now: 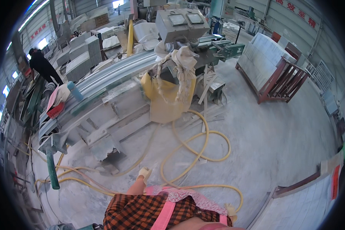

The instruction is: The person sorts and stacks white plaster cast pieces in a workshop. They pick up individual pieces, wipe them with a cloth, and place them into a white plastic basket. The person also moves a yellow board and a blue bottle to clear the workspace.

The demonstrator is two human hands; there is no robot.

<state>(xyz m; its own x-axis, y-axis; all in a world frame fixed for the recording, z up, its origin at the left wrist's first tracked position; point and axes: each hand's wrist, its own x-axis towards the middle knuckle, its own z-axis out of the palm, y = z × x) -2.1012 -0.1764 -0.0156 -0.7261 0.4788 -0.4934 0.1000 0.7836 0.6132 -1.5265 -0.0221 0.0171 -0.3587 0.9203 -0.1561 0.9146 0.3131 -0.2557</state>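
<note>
My left hand [145,172], in a pale cream glove, hangs over the dusty concrete floor in front of my body. Its fingers are too small and bunched to make out, and nothing shows in it. Low on the right, my right hand [231,212], also gloved, is partly covered by my clothing; its fingers cannot be read. Near both hands a yellow hose [203,157] lies in loose loops on the floor. Ahead stands a long machine with a metal rail [119,69], a grey control box [182,25] and a yellow sheet [168,105] hanging below bundled cloth [184,61].
A dark red metal rack [281,82] holds pale slabs [262,57] on the right. A green handle [51,168] juts from the machine's near left end. A blue bottle [74,91] sits on the machine. Another person [44,65] in dark clothes stands far left. Stacked slabs [80,61] stand behind.
</note>
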